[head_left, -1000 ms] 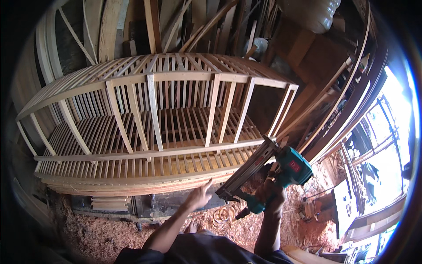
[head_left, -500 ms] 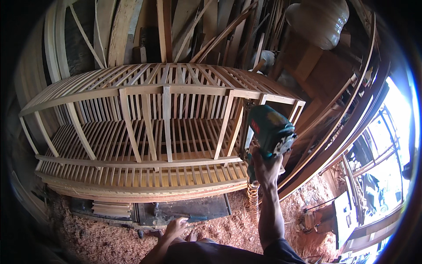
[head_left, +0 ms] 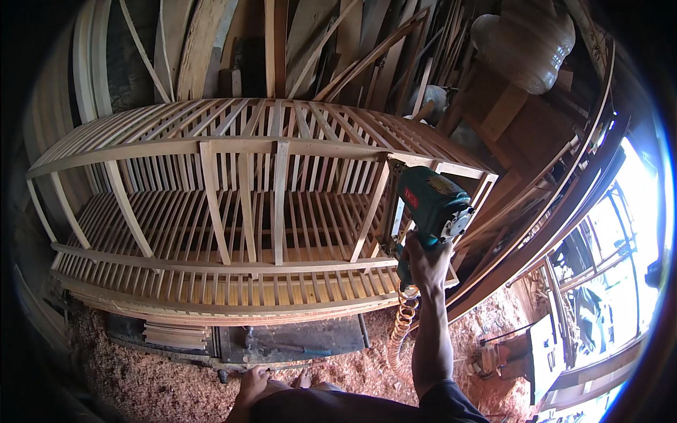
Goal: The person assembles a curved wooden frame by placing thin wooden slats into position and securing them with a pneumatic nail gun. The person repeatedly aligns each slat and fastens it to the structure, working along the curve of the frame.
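My right hand (head_left: 427, 262) is wrapped round the handle of a green nail gun (head_left: 431, 199), raised at the right end of a slatted wooden frame (head_left: 233, 146). The gun's nose sits by the upper rail, near a corner post (head_left: 371, 208); whether it touches is not clear. From the handle hangs a coiled orange air hose (head_left: 403, 317). Low by my legs is my left hand (head_left: 254, 382), its fingers curled; what they hold, if anything, is hidden. A hammer (head_left: 300, 348) lies on a dark board (head_left: 285, 336) just beyond it.
Stacked short wood strips (head_left: 175, 335) lie under the frame's front edge. Shavings (head_left: 155, 377) cover the floor. Tall planks (head_left: 204, 49) lean behind, and long curved boards (head_left: 525, 240) run along the right. A plastic-wrapped bundle (head_left: 529, 46) stands at the back right.
My left hand has dropped back toward my body, to the left. My view has shifted slightly; the nail gun stays at the frame's right end, its hose swung a little to the left.
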Demonstrator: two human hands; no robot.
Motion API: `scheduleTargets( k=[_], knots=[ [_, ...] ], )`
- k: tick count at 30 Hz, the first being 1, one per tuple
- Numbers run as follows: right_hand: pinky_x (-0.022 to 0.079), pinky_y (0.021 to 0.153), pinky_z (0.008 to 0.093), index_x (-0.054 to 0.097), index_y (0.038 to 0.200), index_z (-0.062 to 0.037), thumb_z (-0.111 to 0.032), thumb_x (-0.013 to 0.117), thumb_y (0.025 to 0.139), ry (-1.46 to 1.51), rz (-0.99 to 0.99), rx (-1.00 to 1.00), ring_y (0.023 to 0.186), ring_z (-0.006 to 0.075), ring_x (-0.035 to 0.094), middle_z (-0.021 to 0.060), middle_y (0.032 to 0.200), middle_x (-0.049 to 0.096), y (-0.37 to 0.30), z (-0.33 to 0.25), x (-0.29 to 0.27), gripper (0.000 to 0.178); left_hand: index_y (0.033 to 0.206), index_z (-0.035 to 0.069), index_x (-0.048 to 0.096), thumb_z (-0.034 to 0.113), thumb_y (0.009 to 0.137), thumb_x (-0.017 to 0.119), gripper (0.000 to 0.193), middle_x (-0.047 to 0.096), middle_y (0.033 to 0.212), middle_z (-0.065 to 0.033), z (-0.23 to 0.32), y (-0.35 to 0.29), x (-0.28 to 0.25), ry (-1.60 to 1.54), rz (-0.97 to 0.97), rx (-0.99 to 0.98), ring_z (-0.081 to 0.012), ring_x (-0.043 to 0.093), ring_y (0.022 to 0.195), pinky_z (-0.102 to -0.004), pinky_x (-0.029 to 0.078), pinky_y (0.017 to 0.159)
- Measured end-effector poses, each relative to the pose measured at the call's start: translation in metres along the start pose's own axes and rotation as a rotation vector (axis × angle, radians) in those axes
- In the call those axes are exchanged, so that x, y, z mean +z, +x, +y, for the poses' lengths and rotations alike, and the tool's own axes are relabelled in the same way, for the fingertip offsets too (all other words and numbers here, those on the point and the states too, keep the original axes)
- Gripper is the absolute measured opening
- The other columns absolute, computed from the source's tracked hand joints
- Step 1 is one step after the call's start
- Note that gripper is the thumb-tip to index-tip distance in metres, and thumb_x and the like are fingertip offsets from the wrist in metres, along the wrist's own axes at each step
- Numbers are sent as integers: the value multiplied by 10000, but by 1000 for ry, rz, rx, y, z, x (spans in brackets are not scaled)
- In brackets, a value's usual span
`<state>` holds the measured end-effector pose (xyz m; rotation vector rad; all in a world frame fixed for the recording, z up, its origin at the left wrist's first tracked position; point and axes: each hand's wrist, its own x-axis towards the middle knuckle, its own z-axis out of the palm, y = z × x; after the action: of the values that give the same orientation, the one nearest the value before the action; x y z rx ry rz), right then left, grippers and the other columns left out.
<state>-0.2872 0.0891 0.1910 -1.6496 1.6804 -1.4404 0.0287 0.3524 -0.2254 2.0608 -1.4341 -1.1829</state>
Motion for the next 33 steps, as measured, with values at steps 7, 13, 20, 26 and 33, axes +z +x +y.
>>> scheduleTargets(
  k=[7, 13, 20, 26, 33],
  knots=[
    [467, 501, 276, 601, 793, -5, -136, 659, 819, 298, 56, 89, 521, 126, 579, 49, 628, 606, -25, 9, -10, 146, 1068, -9, 655, 217, 899, 621, 284, 710, 833, -169, 26, 17, -14, -109, 39, 82, -224, 714, 744, -343, 541, 686],
    [462, 522, 285, 598, 781, -5, -150, 658, 828, 454, 30, 123, 550, 143, 583, 47, 635, 595, -79, 22, -43, 163, 1093, -2, 647, 123, 956, 568, 202, 718, 915, -167, 148, 21, -45, -525, 239, 355, -233, 718, 802, -317, 564, 704],
    [457, 594, 308, 615, 788, -23, -117, 634, 857, 363, 74, 292, 612, 156, 581, 38, 681, 597, -157, 55, -79, 118, 1202, 15, 596, 202, 981, 554, 292, 679, 1052, -206, 378, 89, -109, -741, 293, 845, -253, 684, 961, -373, 568, 840],
    [457, 540, 324, 559, 840, -1, -56, 646, 836, 321, 257, 332, 556, 170, 552, 49, 657, 551, -215, 102, -95, 103, 1359, 7, 441, 457, 1002, 442, 574, 614, 1175, -220, 511, 149, -108, -662, 306, 923, -264, 621, 1078, -395, 516, 925],
    [451, 511, 328, 522, 890, 15, -4, 641, 825, 396, 351, 313, 526, 174, 527, 55, 659, 520, -218, 101, -122, 136, 1243, 4, 519, 388, 1035, 386, 457, 606, 1150, -137, 486, 150, -59, -609, 528, 794, -213, 569, 1103, -401, 444, 971]
  ],
)
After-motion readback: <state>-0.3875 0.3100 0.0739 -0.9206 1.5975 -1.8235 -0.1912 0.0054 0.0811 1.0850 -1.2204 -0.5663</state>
